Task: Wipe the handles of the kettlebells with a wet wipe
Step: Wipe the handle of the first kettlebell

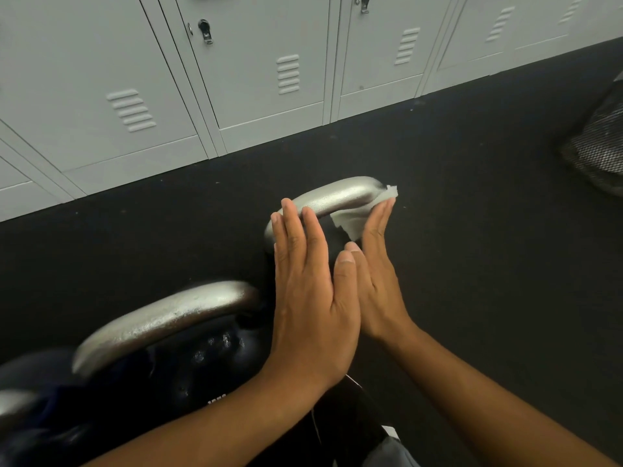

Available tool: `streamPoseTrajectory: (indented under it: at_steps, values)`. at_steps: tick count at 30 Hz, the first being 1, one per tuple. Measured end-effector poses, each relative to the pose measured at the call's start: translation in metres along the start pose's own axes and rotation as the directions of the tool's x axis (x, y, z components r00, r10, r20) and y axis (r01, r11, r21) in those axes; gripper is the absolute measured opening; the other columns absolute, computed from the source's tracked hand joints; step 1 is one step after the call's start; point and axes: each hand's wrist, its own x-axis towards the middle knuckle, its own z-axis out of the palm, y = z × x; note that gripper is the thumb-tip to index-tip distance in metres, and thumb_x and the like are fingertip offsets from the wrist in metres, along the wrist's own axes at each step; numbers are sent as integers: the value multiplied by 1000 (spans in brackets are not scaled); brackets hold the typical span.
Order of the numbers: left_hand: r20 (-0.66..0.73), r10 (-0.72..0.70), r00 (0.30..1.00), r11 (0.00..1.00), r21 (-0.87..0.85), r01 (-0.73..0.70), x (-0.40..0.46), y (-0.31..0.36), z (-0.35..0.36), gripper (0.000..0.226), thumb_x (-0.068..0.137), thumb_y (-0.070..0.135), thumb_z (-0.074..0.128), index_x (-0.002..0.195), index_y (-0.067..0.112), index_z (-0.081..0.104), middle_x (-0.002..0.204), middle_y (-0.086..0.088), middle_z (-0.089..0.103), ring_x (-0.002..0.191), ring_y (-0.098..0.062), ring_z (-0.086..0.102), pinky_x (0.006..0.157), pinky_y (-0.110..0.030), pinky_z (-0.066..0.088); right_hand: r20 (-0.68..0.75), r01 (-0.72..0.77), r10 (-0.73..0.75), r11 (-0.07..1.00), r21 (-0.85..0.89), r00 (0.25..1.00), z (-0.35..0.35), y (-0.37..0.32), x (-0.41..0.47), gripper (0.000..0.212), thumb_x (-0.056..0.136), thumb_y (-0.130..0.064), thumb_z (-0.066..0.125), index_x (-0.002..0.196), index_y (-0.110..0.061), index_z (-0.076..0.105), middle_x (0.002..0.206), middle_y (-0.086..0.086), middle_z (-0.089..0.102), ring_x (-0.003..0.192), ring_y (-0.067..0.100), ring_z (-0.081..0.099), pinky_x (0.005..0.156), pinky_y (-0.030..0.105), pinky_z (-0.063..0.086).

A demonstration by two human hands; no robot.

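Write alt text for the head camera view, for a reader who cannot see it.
Two bare hands work on a silver kettlebell handle on a dark floor: the right hand presses a white wipe against its right end with straight fingers, while the left hand lies flat against its left side. A second kettlebell sits nearer, lower left, and grey lockers line the back.

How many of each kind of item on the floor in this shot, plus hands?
Kettlebell handles: 3, far, near, sliver at the left edge
Wet wipe: 1
Mesh bag: 1
Hands: 2, left, right
Total: 7
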Motion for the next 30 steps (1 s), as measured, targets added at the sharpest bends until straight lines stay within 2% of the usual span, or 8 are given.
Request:
streamPoseTrajectory:
  at_steps: [2, 6, 9, 12, 17, 21, 24, 30]
  values:
    - [4, 4, 1000, 1000, 8, -4, 0, -2, 0, 71, 101, 52, 18, 161, 30, -13, 164, 21, -33, 145, 9, -33, 126, -28, -10, 42, -91, 90, 996, 7, 995, -2, 3, -1, 72, 105, -49, 26, 141, -57, -37, 169, -20, -25, 161, 10, 7, 126, 50, 28]
    - [-2, 12, 1000, 1000, 21, -12, 1, -3, 1, 76, 97, 57, 14, 162, 29, -14, 164, 21, -34, 146, 8, -33, 125, -27, -11, 78, -135, 137, 990, -34, 987, -6, 7, -2, 79, 97, -62, 24, 149, -47, -34, 171, -18, -21, 159, 17, 23, 122, 51, 34]
    - [-7, 13, 1000, 1000, 27, -12, 1, -2, 2, 72, 103, 51, 19, 162, 28, -15, 164, 20, -35, 146, 8, -34, 126, -28, -11, 22, -8, 8, 1000, -17, 1000, -4, -5, -1, 75, 104, -50, 28, 146, -52, -33, 169, -17, -27, 162, 16, 7, 127, 52, 26]
    - [-3, 15, 1000, 999, 29, -15, 0, 0, 2, 71, 104, 49, 19, 161, 29, -16, 162, 21, -36, 145, 9, -35, 124, -25, -13, -36, 99, -100, 995, -28, 994, -1, -9, 0, 71, 108, -36, 28, 154, -37, -26, 166, -17, -33, 160, 9, -14, 131, 51, 12]
    - [-5, 16, 1000, 1000, 0, -16, 0, -3, 2, 70, 104, 45, 22, 162, 30, -13, 164, 21, -33, 146, 9, -33, 124, -25, -11, -46, -111, 110, 994, -6, 993, -3, 8, 6, 77, 100, -55, 21, 159, -35, -25, 173, -11, -18, 162, 14, 3, 129, 51, 20]
    - [-5, 17, 1000, 1000, -19, -17, -1, -2, 1, 67, 105, 43, 20, 161, 30, -14, 164, 22, -32, 146, 10, -32, 125, -26, -12, -10, 161, -164, 978, -133, 986, -3, -1, 4, 76, 104, -40, 27, 159, -23, -21, 171, -2, -26, 160, 15, -17, 132, 49, 2]
    - [-8, 22, 1000, 1000, -12, -23, -1, -2, 1, 66, 104, 42, 19, 160, 31, -16, 163, 22, -34, 146, 9, -33, 124, -26, -13, 59, 326, -323, 900, -289, 945, 3, 6, 4, 75, 107, -33, 30, 162, -18, -19, 171, 1, -28, 161, 25, -17, 132, 51, -1]
    - [-14, 22, 1000, 999, -34, -23, -1, -4, 1, 67, 105, 42, 20, 162, 28, -12, 165, 21, -31, 147, 9, -31, 126, -27, -11, -48, 158, -174, 958, -240, 984, 3, 16, 7, 75, 107, -35, 29, 158, -23, -24, 170, -1, -29, 159, 14, -21, 132, 50, -1]
